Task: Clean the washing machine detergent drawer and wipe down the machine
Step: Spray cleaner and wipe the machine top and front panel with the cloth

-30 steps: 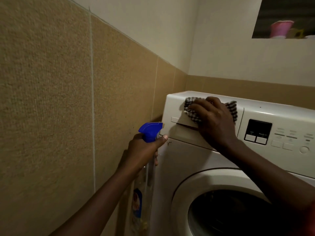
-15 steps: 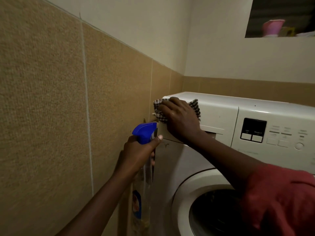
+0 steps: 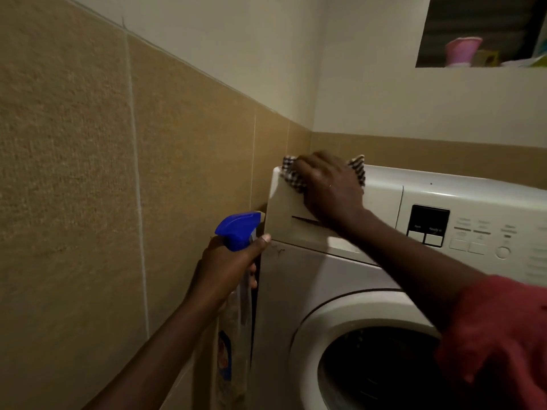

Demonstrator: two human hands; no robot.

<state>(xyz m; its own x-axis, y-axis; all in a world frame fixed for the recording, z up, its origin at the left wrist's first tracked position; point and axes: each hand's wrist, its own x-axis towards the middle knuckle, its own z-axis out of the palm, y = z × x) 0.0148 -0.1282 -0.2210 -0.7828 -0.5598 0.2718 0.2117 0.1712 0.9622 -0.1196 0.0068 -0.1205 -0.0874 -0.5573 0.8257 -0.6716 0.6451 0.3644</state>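
A white front-loading washing machine (image 3: 310,276) fills the right half of the view. Its detergent drawer front (image 3: 284,214) sits at the top left corner, closed. My right hand (image 3: 328,187) presses a black-and-white checked cloth (image 3: 291,173) against the drawer's upper edge and the machine's top left corner. Most of the cloth is hidden under the hand. My left hand (image 3: 228,264) grips a clear spray bottle (image 3: 233,315) with a blue trigger head, held upright in the gap between the machine and the tiled wall.
The tan tiled wall (image 3: 103,187) runs close along the machine's left side. The control panel (image 3: 429,226) with display and buttons is right of the drawer. The round door (image 3: 319,321) lies below. A high ledge holds a pink cup (image 3: 461,51).
My right hand has slid the cloth left and up, from the middle of the drawer front to the machine's top left corner. The left hand still holds the spray bottle in place.
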